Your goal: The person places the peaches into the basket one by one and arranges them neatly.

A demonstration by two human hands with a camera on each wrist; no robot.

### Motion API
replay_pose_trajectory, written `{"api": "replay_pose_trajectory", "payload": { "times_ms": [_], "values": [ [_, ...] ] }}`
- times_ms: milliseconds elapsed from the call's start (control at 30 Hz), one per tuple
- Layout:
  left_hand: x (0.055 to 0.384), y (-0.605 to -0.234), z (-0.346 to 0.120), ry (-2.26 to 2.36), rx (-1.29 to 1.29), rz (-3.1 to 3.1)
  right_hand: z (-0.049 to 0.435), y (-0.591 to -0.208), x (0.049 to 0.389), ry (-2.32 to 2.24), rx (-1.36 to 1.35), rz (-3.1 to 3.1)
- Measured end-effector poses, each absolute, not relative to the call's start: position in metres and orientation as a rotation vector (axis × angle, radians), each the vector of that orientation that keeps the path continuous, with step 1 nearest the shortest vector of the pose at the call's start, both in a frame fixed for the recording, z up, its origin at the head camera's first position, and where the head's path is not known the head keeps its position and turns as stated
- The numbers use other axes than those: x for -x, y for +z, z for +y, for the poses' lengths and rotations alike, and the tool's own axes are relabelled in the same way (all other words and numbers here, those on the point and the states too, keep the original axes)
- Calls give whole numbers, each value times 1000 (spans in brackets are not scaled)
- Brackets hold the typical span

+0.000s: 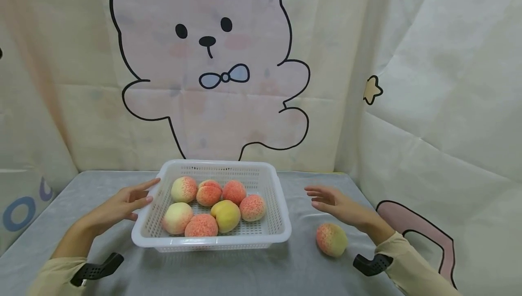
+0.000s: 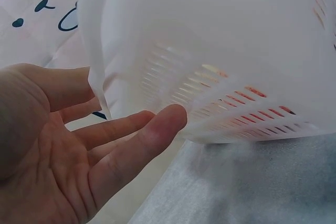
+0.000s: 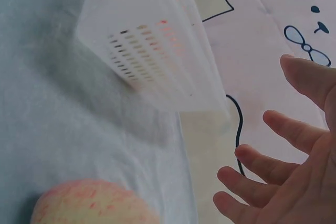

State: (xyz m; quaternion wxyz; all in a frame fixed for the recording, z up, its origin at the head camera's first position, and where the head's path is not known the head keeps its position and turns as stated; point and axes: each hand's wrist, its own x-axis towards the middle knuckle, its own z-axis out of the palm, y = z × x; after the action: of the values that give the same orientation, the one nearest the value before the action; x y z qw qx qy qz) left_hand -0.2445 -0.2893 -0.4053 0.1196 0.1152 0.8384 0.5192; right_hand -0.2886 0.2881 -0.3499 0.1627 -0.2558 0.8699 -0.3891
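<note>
A white slotted plastic basket (image 1: 212, 241) on the cloth-covered table holds several peaches, mostly pink-red and pale, such as a red peach (image 1: 201, 225), plus a yellow one (image 1: 226, 215). At the basket's left rim, my left hand (image 1: 122, 203) has its fingertips touching the edge. In the left wrist view some fingers (image 2: 123, 127) reach under the rim, loosely extended, while another digit's tip is hidden behind it. My right hand (image 1: 340, 205) hovers right of the basket, fingers spread and holding nothing. Below it, a single pink-and-yellow peach (image 1: 331, 240) lies on the table outside the basket.
Grey cloth (image 1: 195, 273) covers the table. Behind it hangs a pale curtain with a cartoon bear (image 1: 212, 119), and similar curtains close in both sides. A black wrist strap device (image 1: 98, 269) sits on the left forearm, another (image 1: 372, 265) on the right.
</note>
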Motion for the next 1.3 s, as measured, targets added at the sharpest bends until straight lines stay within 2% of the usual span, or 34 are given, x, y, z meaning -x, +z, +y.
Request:
{"api": "replay_pose_trajectory", "payload": {
  "times_ms": [800, 1000, 1300],
  "values": [
    [245, -407, -290, 1516, -364, 2436, 364, -398, 278, -1007, 700, 2268],
    [244, -406, -291, 1528, -369, 2423, 369, -411, 281, -1076, 705, 2165],
    [243, -405, -290, 1541, -337, 2436, 363, -411, 284, -1073, 712, 2165]
  ]
}}
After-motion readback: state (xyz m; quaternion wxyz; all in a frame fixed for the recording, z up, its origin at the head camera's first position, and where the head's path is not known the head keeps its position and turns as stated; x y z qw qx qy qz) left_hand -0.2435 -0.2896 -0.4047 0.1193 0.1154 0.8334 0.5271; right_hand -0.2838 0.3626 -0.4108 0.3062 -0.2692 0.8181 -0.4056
